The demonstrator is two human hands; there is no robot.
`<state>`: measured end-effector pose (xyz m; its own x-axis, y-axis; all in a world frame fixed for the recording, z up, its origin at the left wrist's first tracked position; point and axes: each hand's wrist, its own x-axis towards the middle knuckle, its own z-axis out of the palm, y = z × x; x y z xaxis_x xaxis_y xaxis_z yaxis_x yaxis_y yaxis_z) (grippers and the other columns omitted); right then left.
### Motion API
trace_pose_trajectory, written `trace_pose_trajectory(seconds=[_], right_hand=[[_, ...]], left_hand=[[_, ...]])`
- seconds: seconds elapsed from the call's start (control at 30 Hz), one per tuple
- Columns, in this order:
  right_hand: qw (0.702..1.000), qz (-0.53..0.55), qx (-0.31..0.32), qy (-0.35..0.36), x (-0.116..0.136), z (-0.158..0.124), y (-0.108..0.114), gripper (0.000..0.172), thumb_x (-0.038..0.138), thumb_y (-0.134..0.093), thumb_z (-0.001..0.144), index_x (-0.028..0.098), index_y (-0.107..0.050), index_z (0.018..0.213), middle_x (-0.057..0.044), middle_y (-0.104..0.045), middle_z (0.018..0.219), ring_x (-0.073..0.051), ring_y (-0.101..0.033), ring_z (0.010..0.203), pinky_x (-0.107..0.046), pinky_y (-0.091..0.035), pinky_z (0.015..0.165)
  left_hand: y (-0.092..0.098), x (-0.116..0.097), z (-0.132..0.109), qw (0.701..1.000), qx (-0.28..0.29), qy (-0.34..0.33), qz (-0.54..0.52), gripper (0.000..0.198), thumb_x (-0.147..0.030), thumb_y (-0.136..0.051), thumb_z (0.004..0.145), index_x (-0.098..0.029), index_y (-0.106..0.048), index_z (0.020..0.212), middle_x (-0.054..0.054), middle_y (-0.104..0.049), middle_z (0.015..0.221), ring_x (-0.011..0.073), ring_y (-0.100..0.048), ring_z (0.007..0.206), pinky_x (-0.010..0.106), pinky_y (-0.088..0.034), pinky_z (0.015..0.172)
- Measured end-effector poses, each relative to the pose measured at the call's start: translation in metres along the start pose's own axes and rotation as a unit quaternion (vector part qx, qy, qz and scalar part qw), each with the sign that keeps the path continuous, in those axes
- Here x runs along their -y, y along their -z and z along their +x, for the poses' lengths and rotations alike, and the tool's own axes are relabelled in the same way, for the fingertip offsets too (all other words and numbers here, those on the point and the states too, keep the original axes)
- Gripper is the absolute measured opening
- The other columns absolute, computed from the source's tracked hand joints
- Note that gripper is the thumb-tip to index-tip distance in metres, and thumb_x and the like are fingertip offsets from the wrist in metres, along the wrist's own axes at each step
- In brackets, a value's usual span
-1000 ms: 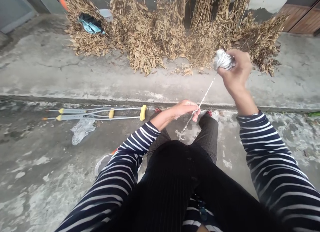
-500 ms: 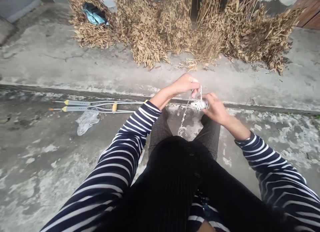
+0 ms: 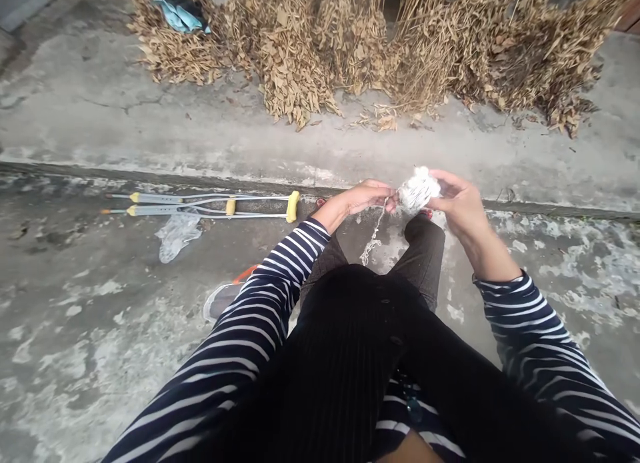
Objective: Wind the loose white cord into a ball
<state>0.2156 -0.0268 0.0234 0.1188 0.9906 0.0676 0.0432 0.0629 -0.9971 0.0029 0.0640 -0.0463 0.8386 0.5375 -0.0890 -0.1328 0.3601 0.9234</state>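
A wound bundle of white cord [image 3: 419, 188] sits in the fingers of my right hand [image 3: 463, 203], which grips it from the right side. Close by on its left, my left hand [image 3: 367, 196] is closed, pinching the cord near the bundle. From the left fingers a loose length of cord [image 3: 373, 240] hangs down between my legs, its lower part kinked and bunched. Whether the left fingertips touch the bundle itself I cannot tell.
Dry brown plant stalks [image 3: 300, 56] lean along the raised concrete ledge [image 3: 225, 133]. A pair of crutches [image 3: 215, 206] lies on the ground at left, with a clear plastic bag [image 3: 177, 235] against it. Dark and light-blue cloth [image 3: 183, 13] rests on the stalks.
My right hand has lifted the bundle up and to the right and turned it. My left hand has dropped lower, beside the bundle. The view has tilted slightly down.
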Motion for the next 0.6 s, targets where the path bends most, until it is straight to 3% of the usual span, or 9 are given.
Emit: trace_pose_trajectory(seconds=[0.17,0.33,0.5,0.6], right_hand=[[0.999,0.041,0.008,-0.015,0.018,0.021,0.022,0.054,0.034,-0.094,0.056,0.025,-0.077,0.107,-0.004,-0.076,0.116,-0.023,-0.073,0.104,-0.04,-0.065,0.086],[0.998,0.053,0.016,-0.03,0.047,0.026,0.044,0.047,0.037,-0.089,0.06,0.022,-0.076,0.102,-0.008,-0.073,0.124,-0.022,-0.069,0.112,-0.037,-0.06,0.091],[0.997,0.058,-0.009,0.043,0.106,0.026,0.053,0.043,0.027,-0.09,0.055,0.023,-0.074,0.095,-0.008,-0.071,0.125,-0.018,-0.064,0.114,-0.035,-0.05,0.107],[0.994,0.015,0.005,0.112,0.148,0.028,0.053,0.04,0.033,-0.091,0.059,0.029,-0.072,0.094,-0.005,-0.067,0.132,-0.023,-0.054,0.134,-0.032,-0.04,0.121]], left_hand=[[-0.002,0.009,0.0,0.999,0.01,-0.005,-0.038,0.032,-0.042,-0.075,0.09,-0.012,-0.067,0.084,0.004,-0.067,0.068,0.0174,-0.071,0.078,0.037,-0.051,0.091],[0.012,0.026,-0.014,0.999,0.014,0.009,-0.041,0.034,-0.044,-0.076,0.086,-0.012,-0.068,0.081,0.005,-0.068,0.069,0.018,-0.071,0.079,0.039,-0.051,0.097],[0.033,0.034,-0.03,0.996,-0.046,0.062,0.048,0.032,-0.043,-0.078,0.08,-0.012,-0.071,0.074,0.008,-0.072,0.074,0.0203,-0.072,0.086,0.035,-0.05,0.091],[0.037,0.028,-0.027,0.99,-0.073,0.049,0.113,0.035,-0.048,-0.075,0.081,-0.013,-0.076,0.08,0.01,-0.078,0.089,0.0199,-0.07,0.095,0.035,-0.048,0.098]])
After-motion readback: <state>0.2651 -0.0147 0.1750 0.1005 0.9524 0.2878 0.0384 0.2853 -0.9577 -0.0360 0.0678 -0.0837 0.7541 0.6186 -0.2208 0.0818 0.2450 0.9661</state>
